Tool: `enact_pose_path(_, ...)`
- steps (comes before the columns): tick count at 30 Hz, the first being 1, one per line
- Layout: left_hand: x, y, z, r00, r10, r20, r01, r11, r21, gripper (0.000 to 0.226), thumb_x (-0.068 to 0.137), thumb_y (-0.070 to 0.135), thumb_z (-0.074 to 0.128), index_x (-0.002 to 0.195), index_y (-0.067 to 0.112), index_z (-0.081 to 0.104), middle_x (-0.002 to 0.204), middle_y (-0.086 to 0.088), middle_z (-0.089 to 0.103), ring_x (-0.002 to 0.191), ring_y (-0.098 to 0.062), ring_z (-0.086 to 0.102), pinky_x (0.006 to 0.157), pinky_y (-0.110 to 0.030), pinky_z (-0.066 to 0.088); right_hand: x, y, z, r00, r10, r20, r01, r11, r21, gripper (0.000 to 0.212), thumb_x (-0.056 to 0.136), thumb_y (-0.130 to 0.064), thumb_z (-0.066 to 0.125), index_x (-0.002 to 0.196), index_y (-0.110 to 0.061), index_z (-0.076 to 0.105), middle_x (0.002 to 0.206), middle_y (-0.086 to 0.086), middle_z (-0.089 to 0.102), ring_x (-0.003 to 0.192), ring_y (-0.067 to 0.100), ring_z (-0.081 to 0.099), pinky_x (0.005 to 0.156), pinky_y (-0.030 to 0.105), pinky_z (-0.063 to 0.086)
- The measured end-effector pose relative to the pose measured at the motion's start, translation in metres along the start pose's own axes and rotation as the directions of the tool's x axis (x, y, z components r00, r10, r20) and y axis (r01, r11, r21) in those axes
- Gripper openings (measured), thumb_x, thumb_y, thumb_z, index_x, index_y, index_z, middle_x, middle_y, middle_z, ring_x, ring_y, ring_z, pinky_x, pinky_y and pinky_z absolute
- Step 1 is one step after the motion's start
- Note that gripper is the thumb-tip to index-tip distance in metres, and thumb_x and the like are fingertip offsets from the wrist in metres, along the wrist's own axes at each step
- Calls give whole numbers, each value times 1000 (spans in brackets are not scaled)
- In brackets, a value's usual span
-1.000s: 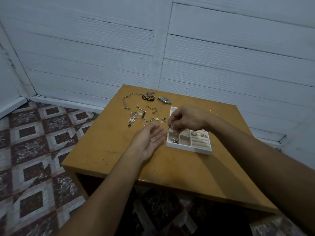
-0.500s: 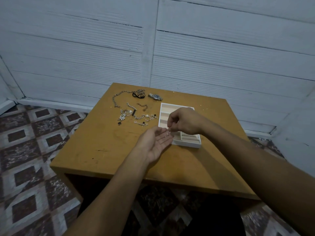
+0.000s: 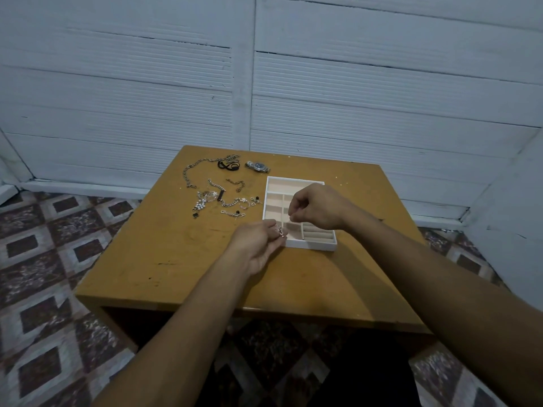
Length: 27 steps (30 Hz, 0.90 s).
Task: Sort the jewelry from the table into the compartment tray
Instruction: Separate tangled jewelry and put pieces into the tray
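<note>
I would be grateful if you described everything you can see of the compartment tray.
The compartment tray is a shallow rectangular box with white outer walls and a cream lining. Dividers form one wide far compartment, smaller squares in the middle and a ridged section at the near right. It lies flat on the wooden table, right of the loose jewelry. The right hand hides its middle; the left hand is by its near left corner.

1. The right hand (image 3: 316, 205) covers the middle of the compartment tray (image 3: 308, 247); those compartments' contents are hidden.
2. The glinting piece (image 3: 279, 231) in the left hand (image 3: 258, 245) is too small to identify.
3. Whether the right hand's fingertips pinch anything cannot be told.
</note>
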<state>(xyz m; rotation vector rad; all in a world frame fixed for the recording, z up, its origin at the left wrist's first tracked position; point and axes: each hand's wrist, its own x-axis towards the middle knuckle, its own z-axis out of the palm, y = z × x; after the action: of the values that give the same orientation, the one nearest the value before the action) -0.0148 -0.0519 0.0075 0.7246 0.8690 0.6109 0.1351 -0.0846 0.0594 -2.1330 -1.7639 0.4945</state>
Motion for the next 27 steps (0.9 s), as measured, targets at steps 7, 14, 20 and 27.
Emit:
enact_pose_path(7,16,1,15,992,94,-86,-67,959,275,26,85,-15,58,111,-10,61,96,-22,64,97,-32,66,78,-30,58,1,18,5,999,39,-22,-39,999,9,6,82,-15,72,80,-20,73,76,-12,65,68,1,56,59,18,41)
enact_pose_path(14,27,5,25,993,69,-93,-33,937,348,19,88,-12,53,99,1,62,98,-18,60,93,-28,64,80,-37,59,2,27,5,998,46,-34,-46,999,25,6,83,-13,70,83,-17,75,76,-12,65,71,2,58,61,19,42)
enact_pose_path(20,26,11,26,998,10,-70,13,948,319,13,94,-4,49,103,-5,58,101,-21,58,90,-29,62,74,-32,58,4,30,6,998,44,-43,-43,999,25,6,82,-12,70,84,-14,76,75,-13,62,73,7,59,59,18,42)
enact_pose_path(27,22,11,17,1000,-7,-18,11,972,235,12,94,-1,51,103,-6,57,104,-23,59,103,-36,64,89,-38,56,11,30,9,998,47,-35,-45,998,32,3,83,-16,72,83,-18,74,80,-8,67,71,2,58,60,18,41)
